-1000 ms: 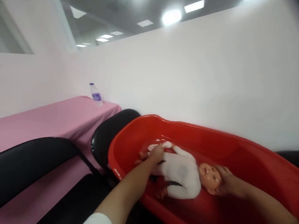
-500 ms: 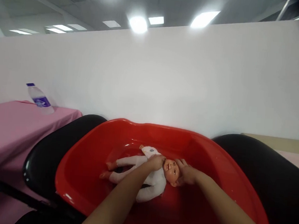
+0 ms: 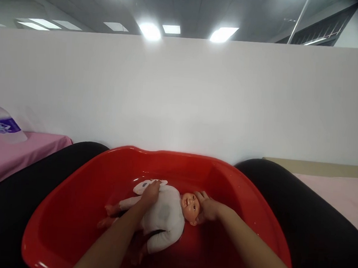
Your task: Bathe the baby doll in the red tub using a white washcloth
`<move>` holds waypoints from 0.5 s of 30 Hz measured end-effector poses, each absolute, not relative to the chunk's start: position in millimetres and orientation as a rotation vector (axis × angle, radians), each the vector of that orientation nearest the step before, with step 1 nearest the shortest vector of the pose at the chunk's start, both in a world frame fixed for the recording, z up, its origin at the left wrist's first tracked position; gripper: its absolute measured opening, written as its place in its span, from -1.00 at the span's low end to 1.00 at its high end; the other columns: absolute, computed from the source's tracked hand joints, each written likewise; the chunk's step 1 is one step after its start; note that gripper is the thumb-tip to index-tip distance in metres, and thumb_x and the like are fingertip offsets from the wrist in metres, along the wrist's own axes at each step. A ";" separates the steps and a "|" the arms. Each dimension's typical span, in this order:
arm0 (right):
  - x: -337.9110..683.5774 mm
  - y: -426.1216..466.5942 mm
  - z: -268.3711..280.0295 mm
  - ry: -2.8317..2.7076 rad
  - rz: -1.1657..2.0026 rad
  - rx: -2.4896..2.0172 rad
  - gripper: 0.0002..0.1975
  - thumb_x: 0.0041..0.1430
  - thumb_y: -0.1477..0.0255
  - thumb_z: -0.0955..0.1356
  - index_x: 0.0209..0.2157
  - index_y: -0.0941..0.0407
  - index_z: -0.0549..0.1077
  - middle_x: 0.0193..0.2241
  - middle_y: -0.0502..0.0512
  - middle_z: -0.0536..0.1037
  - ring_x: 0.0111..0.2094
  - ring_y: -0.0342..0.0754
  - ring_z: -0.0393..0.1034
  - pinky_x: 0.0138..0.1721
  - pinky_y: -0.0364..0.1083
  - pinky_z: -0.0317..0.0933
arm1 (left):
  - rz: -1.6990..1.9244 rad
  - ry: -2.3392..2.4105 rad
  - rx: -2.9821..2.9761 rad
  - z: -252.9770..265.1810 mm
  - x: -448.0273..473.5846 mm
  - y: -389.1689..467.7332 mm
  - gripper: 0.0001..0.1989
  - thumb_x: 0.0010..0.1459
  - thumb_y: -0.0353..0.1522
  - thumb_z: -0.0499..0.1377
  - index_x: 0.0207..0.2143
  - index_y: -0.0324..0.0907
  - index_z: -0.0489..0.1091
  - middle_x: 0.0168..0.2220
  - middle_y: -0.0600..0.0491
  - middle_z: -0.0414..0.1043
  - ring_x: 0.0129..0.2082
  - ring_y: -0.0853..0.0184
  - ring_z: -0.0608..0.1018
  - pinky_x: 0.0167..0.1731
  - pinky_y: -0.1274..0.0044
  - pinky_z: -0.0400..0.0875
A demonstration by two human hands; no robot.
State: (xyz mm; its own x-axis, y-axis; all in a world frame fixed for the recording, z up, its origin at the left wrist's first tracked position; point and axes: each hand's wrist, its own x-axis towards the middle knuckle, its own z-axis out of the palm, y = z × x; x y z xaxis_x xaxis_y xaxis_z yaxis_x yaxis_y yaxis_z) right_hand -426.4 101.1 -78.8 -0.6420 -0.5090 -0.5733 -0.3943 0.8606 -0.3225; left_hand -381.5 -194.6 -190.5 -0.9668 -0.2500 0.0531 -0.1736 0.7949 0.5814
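Observation:
A baby doll (image 3: 175, 222) in white clothing lies on its back in a red tub (image 3: 67, 208), its head to the right and bare feet to the left. A grey patch shows on its front. My left hand (image 3: 151, 194) is closed on a white cloth (image 3: 140, 186) with a dark oval spot, at the doll's far side near its waist. Whether the cloth is separate from the doll's clothing is hard to see. My right hand (image 3: 208, 208) cups the top of the doll's head, fingers wrapped round it; the palm side is hidden.
Black rounded chair-like shapes (image 3: 7, 195) flank the tub on both sides. At far left a plastic bottle (image 3: 4, 124) with a purple label stands on a pink-covered table (image 3: 42, 144). Behind the tub rises a white wall (image 3: 182, 97).
My left hand has moved from the doll's upper chest down toward its waist, and the white cloth with it. My right hand stays at the head. The view has turned right and levelled.

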 end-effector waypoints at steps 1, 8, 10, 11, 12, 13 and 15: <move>-426.0 101.4 -78.8 2.354 -0.232 -0.658 0.45 -0.47 0.09 0.60 0.40 0.05 -0.19 0.35 0.20 -0.16 0.30 0.30 -0.02 0.28 0.06 0.04 | -0.984 -2.791 0.334 -186.2 -382.1 -193.7 -0.51 0.34 -0.34 -0.18 0.18 -0.36 0.29 0.21 -0.20 0.29 0.24 0.15 0.30 0.27 0.34 0.09; -427.1 106.6 -83.4 2.370 -0.298 -0.685 0.40 -0.45 0.17 0.60 0.39 0.07 -0.13 0.32 0.21 -0.07 0.28 0.25 0.04 0.27 0.02 0.06 | -1.424 -2.673 0.160 -154.6 -361.7 -147.3 -0.48 0.32 -0.22 -0.15 0.20 -0.21 0.30 0.17 -0.09 0.35 0.17 0.21 0.39 0.22 0.41 0.21; -428.4 107.4 -84.9 2.354 -0.294 -0.700 0.38 -0.44 0.18 0.60 0.39 0.08 -0.13 0.32 0.23 -0.09 0.28 0.25 0.05 0.26 0.02 0.07 | -1.374 -2.828 -0.171 -157.5 -338.1 -141.2 -0.45 0.33 -0.17 -0.16 0.27 -0.13 0.25 0.27 0.01 0.24 0.28 0.24 0.26 0.29 0.44 0.10; -428.7 107.4 -85.4 2.350 -0.286 -0.707 0.38 -0.44 0.18 0.60 0.39 0.08 -0.12 0.32 0.24 -0.09 0.28 0.25 0.05 0.25 0.02 0.07 | -1.286 -2.916 -0.335 -160.6 -325.6 -143.1 -0.44 0.34 -0.16 -0.17 0.31 -0.07 0.20 0.32 0.10 0.14 0.34 0.26 0.14 0.33 0.43 0.01; -428.6 107.3 -85.7 2.354 -0.277 -0.713 0.38 -0.44 0.18 0.60 0.39 0.08 -0.12 0.32 0.25 -0.09 0.28 0.27 0.04 0.25 0.03 0.08 | -1.167 -2.997 -0.471 -164.1 -314.0 -148.3 -0.44 0.34 -0.16 -0.17 0.34 -0.01 0.14 0.36 0.19 0.03 0.38 0.27 0.03 0.35 0.41 -0.08; -428.2 107.0 -85.7 2.363 -0.272 -0.713 0.37 -0.43 0.17 0.60 0.39 0.07 -0.12 0.32 0.25 -0.08 0.28 0.28 0.03 0.25 0.04 0.08 | -1.039 -3.058 -0.560 -167.4 -304.1 -156.2 -0.44 0.34 -0.17 -0.16 0.36 0.04 0.08 0.38 0.25 -0.05 0.40 0.26 -0.04 0.37 0.39 -0.14; -426.9 106.5 -84.8 2.374 -0.279 -0.713 0.36 -0.40 0.15 0.59 0.39 0.06 -0.12 0.32 0.25 -0.07 0.30 0.28 0.01 0.24 0.05 0.08 | -0.825 -3.137 -0.611 -173.4 -291.5 -176.8 -0.44 0.35 -0.22 -0.16 0.38 0.09 0.00 0.40 0.28 -0.14 0.40 0.24 -0.06 0.37 0.38 -0.17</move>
